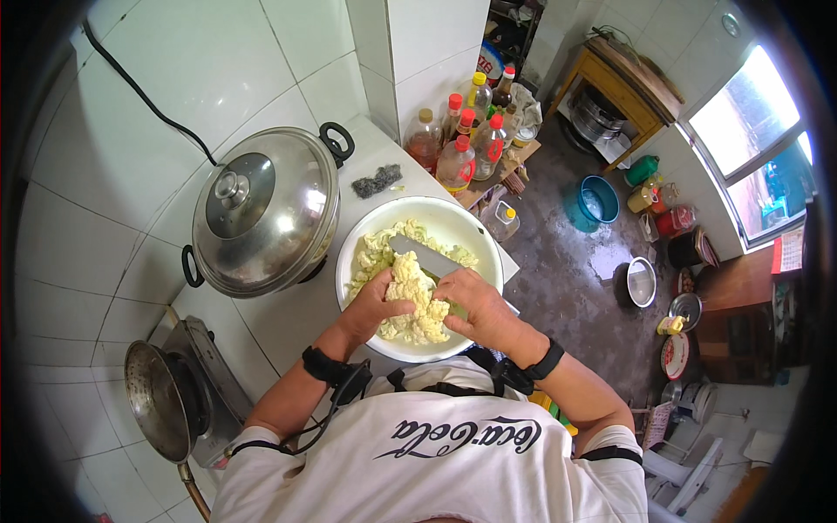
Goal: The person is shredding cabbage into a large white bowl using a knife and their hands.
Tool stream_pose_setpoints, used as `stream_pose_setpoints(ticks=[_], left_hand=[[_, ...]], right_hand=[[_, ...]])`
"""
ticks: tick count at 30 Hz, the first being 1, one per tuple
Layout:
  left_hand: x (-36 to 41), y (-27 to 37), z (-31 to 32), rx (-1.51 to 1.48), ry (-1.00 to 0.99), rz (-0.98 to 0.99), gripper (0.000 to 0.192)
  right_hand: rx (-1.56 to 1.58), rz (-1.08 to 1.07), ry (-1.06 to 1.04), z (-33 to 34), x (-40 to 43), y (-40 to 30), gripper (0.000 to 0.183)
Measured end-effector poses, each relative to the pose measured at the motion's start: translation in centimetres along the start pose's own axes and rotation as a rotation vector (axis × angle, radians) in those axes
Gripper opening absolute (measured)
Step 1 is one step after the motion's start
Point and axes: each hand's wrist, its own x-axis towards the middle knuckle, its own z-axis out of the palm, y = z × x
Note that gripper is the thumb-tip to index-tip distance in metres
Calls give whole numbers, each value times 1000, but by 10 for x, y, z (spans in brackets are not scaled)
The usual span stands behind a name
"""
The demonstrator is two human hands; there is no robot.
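Note:
Over a white basin (482, 252), my left hand (370, 308) grips a pale yellow head of cauliflower (412, 291) from its left side. A knife's grey blade (425, 256) slants across the basin behind the cauliflower, and its near end meets my right hand (480, 306). That hand is closed around the knife, whose handle is hidden by the fingers. Its thumb and fingertips are at the right side of the cauliflower. Loose cauliflower pieces (366, 265) lie in the basin under and around the held head.
A lidded steel pot (268, 209) stands left of the basin. Dark steel wool (376, 181) lies behind it. Several bottles (456, 160) crowd the counter's far right end. A wok (153, 399) rests on a stove at lower left. On the floor are a blue bucket (597, 199) and a bowl (641, 282).

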Motion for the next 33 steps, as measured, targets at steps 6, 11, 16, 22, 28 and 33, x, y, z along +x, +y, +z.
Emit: stream_pose_setpoints(ticks=[6,11,16,22,28,33], left_hand=[[-1,4,-2,38,-40,-71,63],[4,1,4,-12,-18,-56,62],[6,-6,6,-50,-3,0,62],[-3,-4,9,-30,15,23,69],[-5,-3,-2,-1,49,-2,71],[-8,4,-8,122,33,-74,72]], right_hand=[[-36,69,43,7,1,-3,31],[68,195,173,14,1,0,27],[357,433,254,18,-1,5,18],[871,614,581,17,1,24,14],[408,602,252,20,-2,36,16],[156,431,151,12,1,24,19]])
